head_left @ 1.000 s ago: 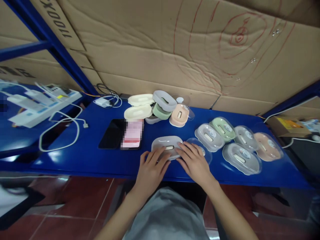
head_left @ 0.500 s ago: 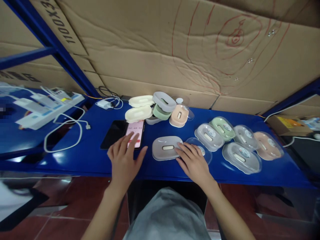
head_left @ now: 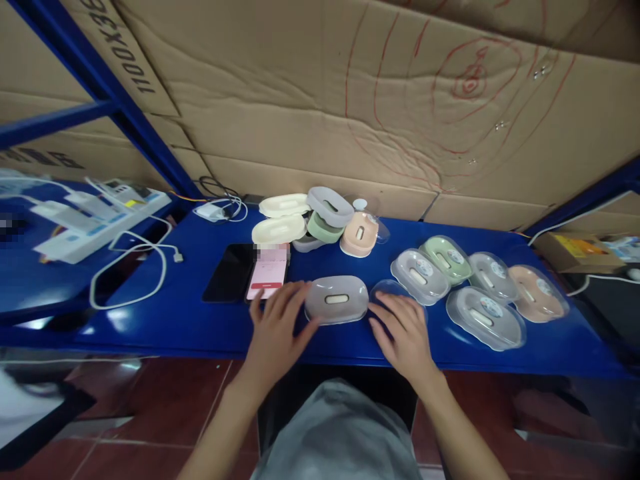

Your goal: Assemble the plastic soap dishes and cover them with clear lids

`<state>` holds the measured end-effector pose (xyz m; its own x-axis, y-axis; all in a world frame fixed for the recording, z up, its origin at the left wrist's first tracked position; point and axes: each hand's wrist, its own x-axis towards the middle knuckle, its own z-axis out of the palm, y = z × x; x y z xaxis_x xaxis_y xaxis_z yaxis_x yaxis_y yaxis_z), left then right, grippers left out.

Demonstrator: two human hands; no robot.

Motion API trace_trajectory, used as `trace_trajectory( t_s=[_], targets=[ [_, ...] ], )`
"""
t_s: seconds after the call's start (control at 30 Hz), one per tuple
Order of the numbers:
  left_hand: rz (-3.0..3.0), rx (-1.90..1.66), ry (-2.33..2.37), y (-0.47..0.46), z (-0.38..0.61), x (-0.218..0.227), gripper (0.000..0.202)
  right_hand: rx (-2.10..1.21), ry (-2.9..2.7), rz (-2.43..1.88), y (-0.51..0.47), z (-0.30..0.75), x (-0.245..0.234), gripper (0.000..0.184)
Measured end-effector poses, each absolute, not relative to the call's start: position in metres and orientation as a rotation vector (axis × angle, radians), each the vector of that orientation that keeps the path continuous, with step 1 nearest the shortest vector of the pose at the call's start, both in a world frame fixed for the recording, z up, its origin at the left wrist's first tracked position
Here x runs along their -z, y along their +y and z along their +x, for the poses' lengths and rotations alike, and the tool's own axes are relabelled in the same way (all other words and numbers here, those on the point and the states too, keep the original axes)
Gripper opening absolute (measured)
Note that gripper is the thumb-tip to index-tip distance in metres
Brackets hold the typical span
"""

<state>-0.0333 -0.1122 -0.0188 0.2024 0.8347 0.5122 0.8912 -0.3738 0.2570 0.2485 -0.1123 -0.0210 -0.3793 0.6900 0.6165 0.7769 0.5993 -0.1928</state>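
Note:
A grey soap dish (head_left: 350, 312) with a pale oval insert lies in front of me on the blue table. My left hand (head_left: 277, 327) is at its left end, fingers spread, fingertips at the rim; contact is hard to make out. Just right of the dish, my right hand (head_left: 406, 328) rests with parted fingers over a clear plastic lid (head_left: 387, 287), which it partly hides. Neither hand is closed around anything. Beyond my left hand lies a phone (head_left: 267, 272) with a pink lit screen, beside a dark phone (head_left: 227, 272).
Several lidded soap dishes, among them a green one (head_left: 445, 259) and a peach one (head_left: 537, 293), sit at the right. Cream trays (head_left: 279, 230), a grey piece (head_left: 330, 205) and an open peach dish (head_left: 359, 235) are at the back. A power strip (head_left: 100, 223) with cables lies left.
My left hand has moved right, from over the lit phone to the grey dish. My right hand has come off the dish's right end. The phone's screen shows a different page.

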Motion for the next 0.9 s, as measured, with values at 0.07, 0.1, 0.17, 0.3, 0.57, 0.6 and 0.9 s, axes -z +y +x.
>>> trace_trajectory(
  t_s=[0.07, 0.1, 0.17, 0.3, 0.57, 0.6, 0.9],
  targets=[
    [-2.533, 0.911, -1.621, -0.117, -0.022, 0.016, 0.051, 0.189, -2.07, -1.353, -0.123, 0.258, 0.027, 0.033],
    [-2.582, 0.929, -1.601, -0.117, -0.018, 0.016, 0.05, 0.196, -2.037, -1.47, -0.129, 0.264, 0.031, 0.037],
    [-2.633, 1.005, -1.576, -0.117, -0.013, 0.019, 0.04, 0.166, -1.977, -1.633, -0.141, 0.276, 0.038, 0.047],
    [-2.686, 1.198, -1.547, -0.114, -0.013, 0.029, 0.02, -0.072, -1.838, -1.58, -0.156, 0.295, 0.041, 0.047],
    [-2.729, 1.393, -1.812, -0.115, -0.022, 0.031, 0.053, -0.315, -2.165, -1.167, -0.131, 0.265, 0.023, 0.05],
    [-2.729, 1.423, -1.829, -0.115, -0.023, 0.031, 0.057, -0.317, -2.231, -1.112, -0.125, 0.259, 0.022, 0.051],
    [-2.718, 1.451, -1.869, -0.114, -0.023, 0.038, 0.07, -0.149, -2.485, -0.932, -0.088, 0.241, 0.007, 0.042]
  ],
)
